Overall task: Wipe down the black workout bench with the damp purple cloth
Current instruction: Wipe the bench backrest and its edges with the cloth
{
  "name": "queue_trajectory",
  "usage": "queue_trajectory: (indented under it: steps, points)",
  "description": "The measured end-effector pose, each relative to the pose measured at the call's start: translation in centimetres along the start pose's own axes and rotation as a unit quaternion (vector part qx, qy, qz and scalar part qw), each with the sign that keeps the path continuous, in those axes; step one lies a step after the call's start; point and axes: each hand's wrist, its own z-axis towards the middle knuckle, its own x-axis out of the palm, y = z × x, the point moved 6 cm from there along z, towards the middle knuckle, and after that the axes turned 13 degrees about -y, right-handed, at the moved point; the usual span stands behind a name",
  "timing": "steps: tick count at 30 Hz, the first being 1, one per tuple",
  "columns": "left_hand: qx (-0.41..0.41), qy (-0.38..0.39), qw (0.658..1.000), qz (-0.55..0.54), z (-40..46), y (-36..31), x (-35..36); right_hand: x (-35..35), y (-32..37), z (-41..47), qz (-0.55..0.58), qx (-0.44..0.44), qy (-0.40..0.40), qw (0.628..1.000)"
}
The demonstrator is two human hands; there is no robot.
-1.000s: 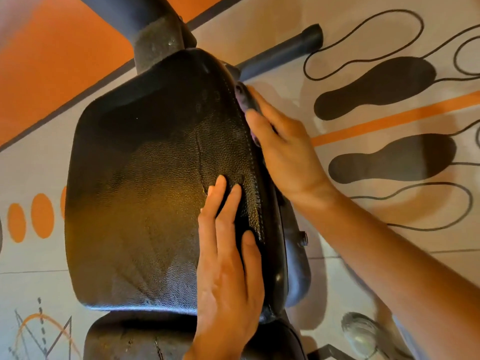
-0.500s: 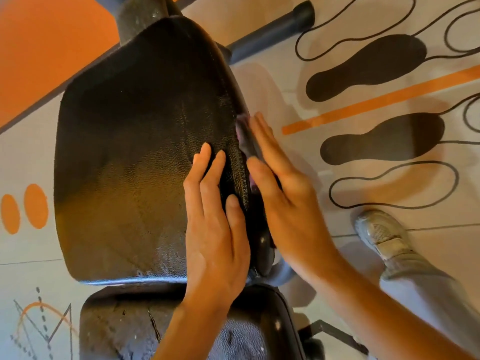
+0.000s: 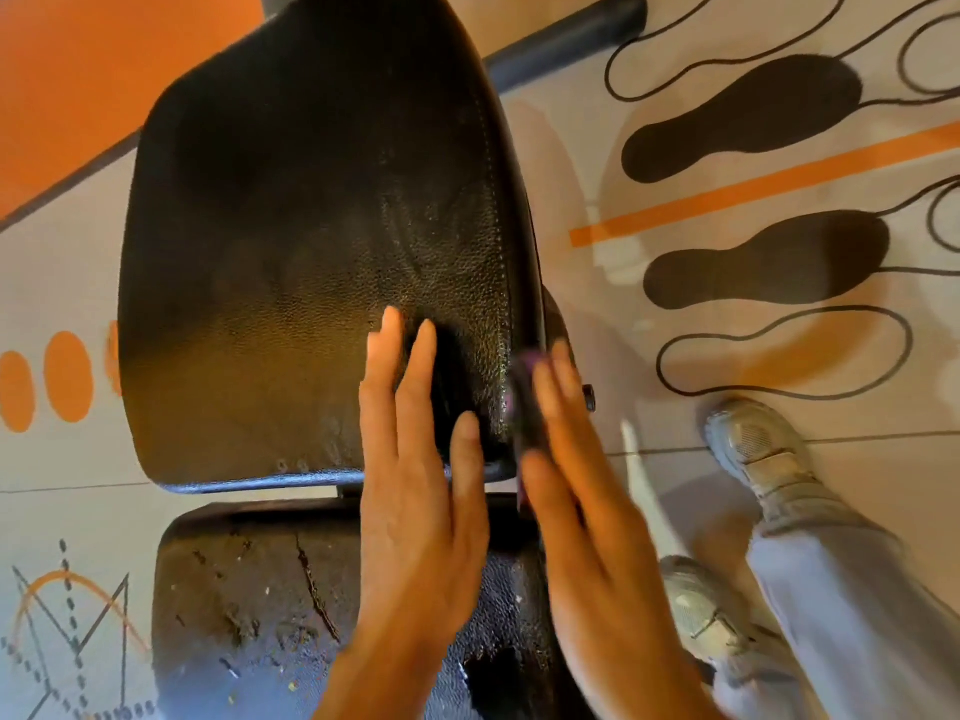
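The black workout bench (image 3: 291, 241) fills the middle of the head view, its large back pad above a cracked, dirty seat pad (image 3: 249, 605). My left hand (image 3: 421, 491) lies flat with fingers spread on the near right corner of the large pad. My right hand (image 3: 582, 491) presses the purple cloth (image 3: 524, 402) against the pad's right side edge near its lower corner. Only a dark purple strip of cloth shows between my fingers and the pad; the rest is hidden under the hand.
The bench stands on a printed floor with orange areas (image 3: 78, 70), black footprint shapes (image 3: 743, 116) and an orange stripe (image 3: 753, 184). A dark metal bar (image 3: 566, 39) of the frame juts out at top right. My grey shoes (image 3: 753, 449) and grey trouser leg stand right of the bench.
My right hand has slid the cloth down the pad's right edge toward me, from near the top to the lower corner. The left hand stayed on the pad. My feet came into view.
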Motion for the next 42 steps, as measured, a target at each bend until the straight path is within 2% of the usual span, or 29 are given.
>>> queue_trajectory:
  steps: [3, 7, 11, 14, 19, 21, 25, 29, 32, 35, 38, 42]
  points:
    - [-0.027, 0.017, 0.999, 0.004, -2.7, 1.2, -0.6, 1.2, 0.2, 1.2, -0.034, -0.04, -0.003, 0.999]
    - [-0.033, 0.004, 0.999, 0.013, -3.2, 1.7, -0.6, 3.1, 0.7, 9.7, 0.028, 0.006, -0.029, 0.999]
    - [-0.026, -0.006, 1.0, -0.003, -3.3, 1.7, -0.5, 1.0, -0.5, 2.0, -0.014, -0.015, 0.013, 1.0]
    - [-0.021, -0.011, 1.0, -0.006, -3.3, 1.8, -0.4, 0.0, -0.6, -1.2, -0.059, -0.059, 0.036, 0.996]
    - [-0.026, -0.016, 0.999, -0.009, -3.5, 1.7, -0.2, 3.0, 1.8, 7.7, -0.169, -0.173, 0.062, 0.968]
    - [-0.032, -0.016, 0.999, -0.011, -3.5, 1.8, -0.2, 3.1, 2.0, 7.6, -0.214, -0.227, 0.09, 0.946]
    - [-0.06, -0.042, 0.996, -0.049, -4.1, 1.8, -0.6, 0.4, 1.4, 1.8, -0.303, -0.32, 0.23, 0.868]
    - [-0.128, -0.088, 0.986, -0.056, -6.6, 2.8, -1.5, 1.1, 2.8, 3.9, -0.334, -0.422, 0.327, 0.777]
    - [-0.18, -0.119, 0.976, -0.035, -8.4, 3.9, -2.3, 2.0, 3.1, 4.6, -0.359, -0.518, 0.414, 0.657]
    - [-0.212, -0.132, 0.968, -0.002, -9.9, 4.8, -2.7, 2.3, 3.6, 5.3, -0.396, -0.59, 0.452, 0.54]
    - [-0.239, -0.142, 0.96, 0.005, -11.1, 5.5, -3.0, 2.9, 3.8, 4.9, -0.393, -0.596, 0.503, 0.488]
    - [-0.24, -0.135, 0.961, 0.024, -11.4, 5.6, -2.9, 6.3, 2.9, 3.0, -0.4, -0.629, 0.544, 0.385]
